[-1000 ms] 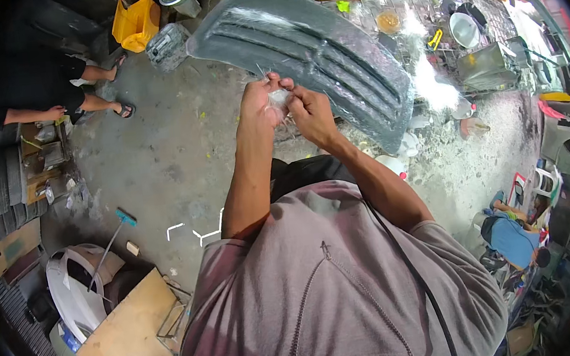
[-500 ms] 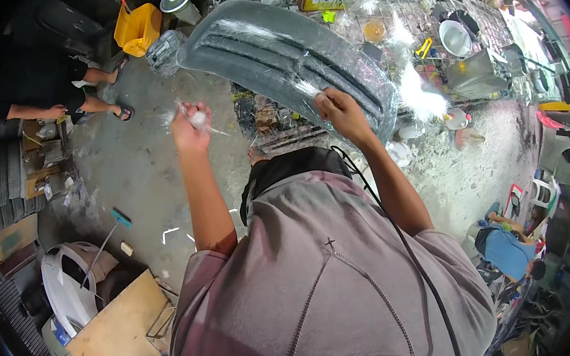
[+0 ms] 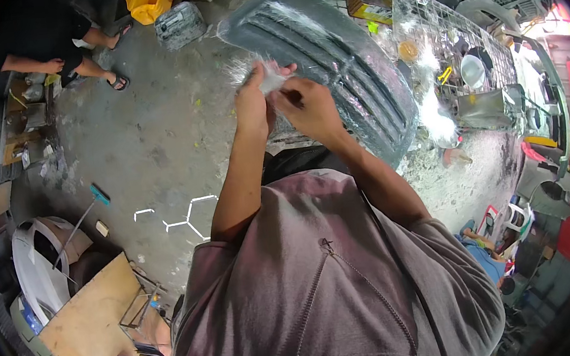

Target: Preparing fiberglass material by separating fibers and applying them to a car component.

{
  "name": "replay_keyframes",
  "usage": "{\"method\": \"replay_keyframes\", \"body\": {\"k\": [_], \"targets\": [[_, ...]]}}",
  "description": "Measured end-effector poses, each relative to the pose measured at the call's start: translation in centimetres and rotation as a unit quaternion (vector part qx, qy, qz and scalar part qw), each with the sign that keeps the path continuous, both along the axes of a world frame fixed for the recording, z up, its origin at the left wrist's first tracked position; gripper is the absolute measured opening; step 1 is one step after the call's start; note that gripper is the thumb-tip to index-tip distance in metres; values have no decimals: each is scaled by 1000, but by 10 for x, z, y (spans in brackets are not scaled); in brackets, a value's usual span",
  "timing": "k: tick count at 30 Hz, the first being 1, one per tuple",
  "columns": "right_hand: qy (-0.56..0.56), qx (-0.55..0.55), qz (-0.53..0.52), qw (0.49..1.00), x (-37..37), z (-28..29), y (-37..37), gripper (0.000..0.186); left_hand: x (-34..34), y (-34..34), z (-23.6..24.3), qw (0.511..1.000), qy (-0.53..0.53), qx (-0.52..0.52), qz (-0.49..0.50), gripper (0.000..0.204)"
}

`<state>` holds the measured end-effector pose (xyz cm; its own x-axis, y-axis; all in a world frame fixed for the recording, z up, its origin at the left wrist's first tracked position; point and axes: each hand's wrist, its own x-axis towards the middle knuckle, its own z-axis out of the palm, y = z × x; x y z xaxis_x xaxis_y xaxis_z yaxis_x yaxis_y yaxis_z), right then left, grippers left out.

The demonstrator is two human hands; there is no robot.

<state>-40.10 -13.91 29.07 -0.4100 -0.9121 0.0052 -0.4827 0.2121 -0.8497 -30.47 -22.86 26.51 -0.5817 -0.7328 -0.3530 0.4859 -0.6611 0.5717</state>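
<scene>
One tuft of white fibre (image 3: 271,82) before one ribbed grey panel (image 3: 350,70)

The tuft sits in the left hand (image 3: 255,96), thumb and fingers closed on it. The right hand (image 3: 310,109), curled, meets its right side (fingertips hidden, so I cannot tell whether they pinch). Just beyond lies the panel. Farther right are one white bowl (image 3: 473,72) and one yellow tool (image 3: 444,76); far left, one yellow bucket (image 3: 150,2) and one other person (image 3: 89,68).
</scene>
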Motion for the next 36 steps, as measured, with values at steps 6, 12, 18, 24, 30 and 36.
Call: {"method": "replay_keyframes", "body": {"k": [6,12,18,24,30,36], "targets": [[-251,-1,-45,967,-5,-5,4,27,20,-28,8,995,49,77,31,31],[-179,19,27,983,16,-17,-29,30,15,-34,3,996,38,79,-5,25],[-72,-48,-55,995,26,-17,-21,27,-3,-43,-27,985,64,160,-6,21],[21,-50,-22,998,9,-3,0,23,-12,-45,-51,976,20,207,70,12],[-76,-11,-6,997,-20,12,78,34,115,-115,-46,972,-68,18,223,22],[-181,26,-2,983,-71,-59,76,31,161,-66,-136,949,-129,97,270,16]]}}
